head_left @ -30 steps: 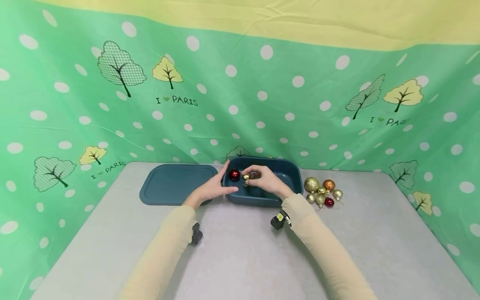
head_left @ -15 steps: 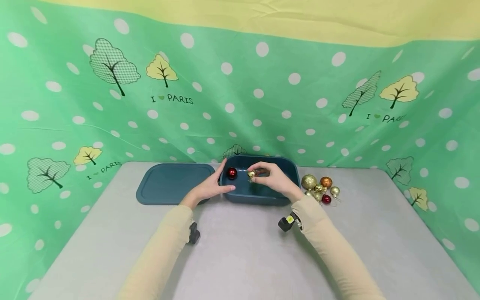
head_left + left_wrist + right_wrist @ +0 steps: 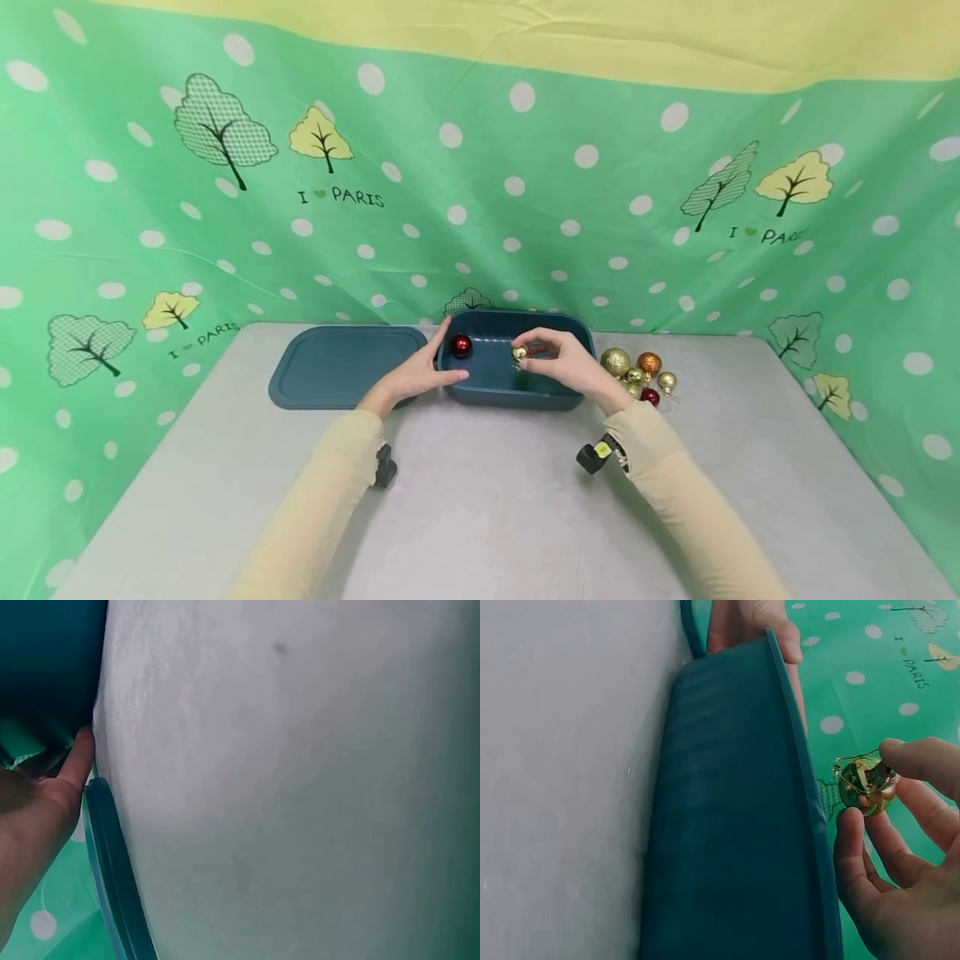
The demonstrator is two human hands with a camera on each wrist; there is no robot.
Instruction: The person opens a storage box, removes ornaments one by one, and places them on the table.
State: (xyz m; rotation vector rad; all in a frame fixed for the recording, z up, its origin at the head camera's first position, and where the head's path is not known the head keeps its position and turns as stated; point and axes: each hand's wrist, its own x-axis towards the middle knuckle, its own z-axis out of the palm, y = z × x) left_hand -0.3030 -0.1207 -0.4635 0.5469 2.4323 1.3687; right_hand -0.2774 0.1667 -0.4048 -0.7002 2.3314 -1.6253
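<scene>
In my right hand (image 3: 562,362), thumb and fingers pinch a shiny gold Christmas bauble (image 3: 866,786), which has a thin gold string at its cap. The hand holds it over the blue rectangular box (image 3: 517,400), near the middle of the opening. My left hand (image 3: 411,375) rests against the box's left end, fingers straight and spread, with the thumb at the front rim. Inside the box, close to that end, lies a red bauble (image 3: 461,346).
A flat blue lid (image 3: 348,367) lies left of the box. To the right sits a cluster of several baubles, including a large glittery gold one (image 3: 615,361), an orange one (image 3: 649,363) and a red one (image 3: 651,397). A green patterned cloth (image 3: 420,167) hangs behind the table.
My right hand has moved right with the gold bauble, away from the red bauble. My left hand has stayed at the box's left end. The head view has shifted slightly.
</scene>
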